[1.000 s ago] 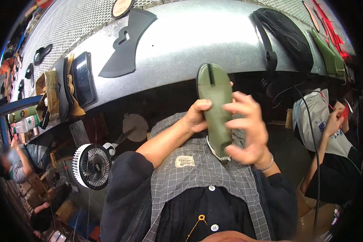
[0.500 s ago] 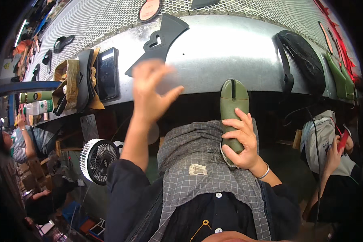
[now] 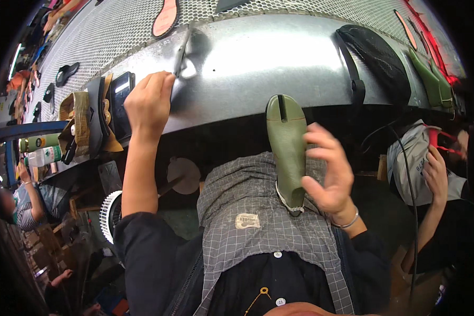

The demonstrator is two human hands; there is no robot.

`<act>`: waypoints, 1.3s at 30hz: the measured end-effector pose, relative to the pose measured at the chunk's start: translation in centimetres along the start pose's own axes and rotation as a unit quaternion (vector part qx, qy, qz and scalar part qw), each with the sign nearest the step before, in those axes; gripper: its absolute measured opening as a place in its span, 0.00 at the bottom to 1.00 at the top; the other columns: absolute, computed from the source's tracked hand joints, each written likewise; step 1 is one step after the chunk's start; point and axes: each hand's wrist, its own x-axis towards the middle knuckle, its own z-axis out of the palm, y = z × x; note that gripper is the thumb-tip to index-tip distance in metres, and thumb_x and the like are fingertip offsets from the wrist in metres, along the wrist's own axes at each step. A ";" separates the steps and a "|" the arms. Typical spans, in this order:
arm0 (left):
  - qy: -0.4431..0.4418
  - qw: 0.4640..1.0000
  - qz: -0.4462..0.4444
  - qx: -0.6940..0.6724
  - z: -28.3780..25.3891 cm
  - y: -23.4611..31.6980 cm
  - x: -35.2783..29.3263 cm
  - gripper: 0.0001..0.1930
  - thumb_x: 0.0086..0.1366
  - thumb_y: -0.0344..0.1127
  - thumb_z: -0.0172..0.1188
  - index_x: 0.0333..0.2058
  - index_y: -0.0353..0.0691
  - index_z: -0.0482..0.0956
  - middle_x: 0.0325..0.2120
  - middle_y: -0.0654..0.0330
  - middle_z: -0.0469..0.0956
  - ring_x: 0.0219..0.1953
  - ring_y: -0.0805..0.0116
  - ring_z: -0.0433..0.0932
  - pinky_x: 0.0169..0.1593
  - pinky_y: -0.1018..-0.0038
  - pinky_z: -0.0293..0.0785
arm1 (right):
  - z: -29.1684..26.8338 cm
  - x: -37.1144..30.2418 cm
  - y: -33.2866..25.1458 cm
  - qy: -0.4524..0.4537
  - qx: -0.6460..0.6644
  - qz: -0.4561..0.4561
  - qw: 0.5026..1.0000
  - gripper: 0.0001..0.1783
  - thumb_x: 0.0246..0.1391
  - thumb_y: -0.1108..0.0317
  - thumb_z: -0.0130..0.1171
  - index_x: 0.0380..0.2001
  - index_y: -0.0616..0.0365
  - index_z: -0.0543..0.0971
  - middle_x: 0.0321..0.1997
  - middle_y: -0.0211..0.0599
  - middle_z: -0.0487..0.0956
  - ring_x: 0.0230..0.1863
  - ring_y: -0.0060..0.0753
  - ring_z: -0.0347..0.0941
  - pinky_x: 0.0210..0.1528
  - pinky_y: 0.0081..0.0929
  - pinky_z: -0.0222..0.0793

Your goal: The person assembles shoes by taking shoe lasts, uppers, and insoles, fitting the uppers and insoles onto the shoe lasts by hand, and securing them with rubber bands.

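A green shoe last (image 3: 289, 145) with a slot in its toe end lies between the table's front edge and my apron-covered lap, its heel end toward me. Just to its right is my right hand (image 3: 333, 176), slightly blurred, with fingers spread and not wrapped around the last. Over the left part of the metal table, my left hand (image 3: 148, 102) pinches a dark grey shoe upper piece (image 3: 183, 50). The piece stands nearly edge-on, so its heart-shaped cutout is hard to see; its shadow and reflection show on the metal beside it.
A pink insole (image 3: 166, 20) lies on the mesh conveyor behind the metal tabletop (image 3: 247, 63). At left stand a phone (image 3: 122, 97) and a cardboard holder (image 3: 80, 118). A black mesh bag (image 3: 379, 60) and green lasts (image 3: 429, 81) sit right. Co-workers sit on both sides; a white fan (image 3: 109, 216) is low left.
My left hand has gripped the grey upper piece and lifted it off the tabletop, tilting it. My right hand has let go of the last and opened beside it.
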 end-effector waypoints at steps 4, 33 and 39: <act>-0.136 0.942 0.180 -0.249 -6.4 7.1 0.7 0.08 0.50 0.32 0.64 0.21 0.38 0.74 0.21 0.60 0.76 0.22 0.63 0.77 0.24 0.72 0.71 | -2.9 2.2 -6.0 0.047 -0.241 -0.172 0.954 0.26 0.38 0.54 0.67 0.40 0.53 0.73 0.51 0.45 0.72 0.60 0.52 0.60 0.61 0.53 0.52; -0.096 0.800 -0.317 -0.501 6.5 12.7 -8.8 0.09 0.61 0.32 0.58 0.30 0.30 0.77 0.18 0.56 0.71 0.20 0.74 0.65 0.25 0.77 0.63 | -2.5 0.5 6.6 0.016 0.183 0.363 0.913 0.06 0.55 0.70 0.56 0.30 0.63 0.75 0.29 0.23 0.75 0.30 0.10 0.65 0.34 0.12 0.64; -0.130 0.774 -0.341 -0.517 6.7 12.9 -8.9 0.10 0.62 0.33 0.57 0.36 0.33 0.80 0.23 0.56 0.79 0.25 0.74 0.74 0.31 0.79 0.70 | -0.3 1.0 5.0 0.110 0.186 0.364 0.906 0.09 0.58 0.70 0.52 0.36 0.67 0.75 0.29 0.26 0.74 0.30 0.13 0.66 0.36 0.14 0.64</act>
